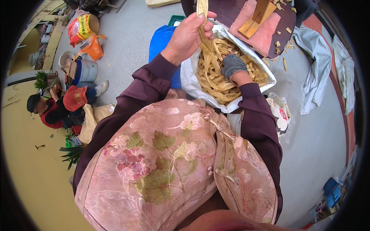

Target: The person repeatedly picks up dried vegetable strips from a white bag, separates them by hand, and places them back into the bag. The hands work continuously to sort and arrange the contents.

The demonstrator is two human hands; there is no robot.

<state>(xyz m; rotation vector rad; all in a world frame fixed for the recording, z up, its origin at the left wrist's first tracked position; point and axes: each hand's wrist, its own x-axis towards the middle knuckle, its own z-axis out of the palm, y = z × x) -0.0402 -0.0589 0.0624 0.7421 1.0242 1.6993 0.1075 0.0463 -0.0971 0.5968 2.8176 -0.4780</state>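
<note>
My left hand, bare, is raised over the left rim of a white woven sack, its fingers closed on a pale golden, flat strip. The strip rises past the top of the picture and also hangs down into the sack. Inside lies a tangled heap of similar golden strips. My right hand, in a grey fingerless glove, rests on the heap within the sack; its fingertips touch the strips, and whether they pinch one is hidden.
Beyond the sack stands a dark round table with a pink cloth, a wooden tool with an upright board and small pieces. Blue fabric lies left of the sack. A seated person is at far left, near a paint bucket.
</note>
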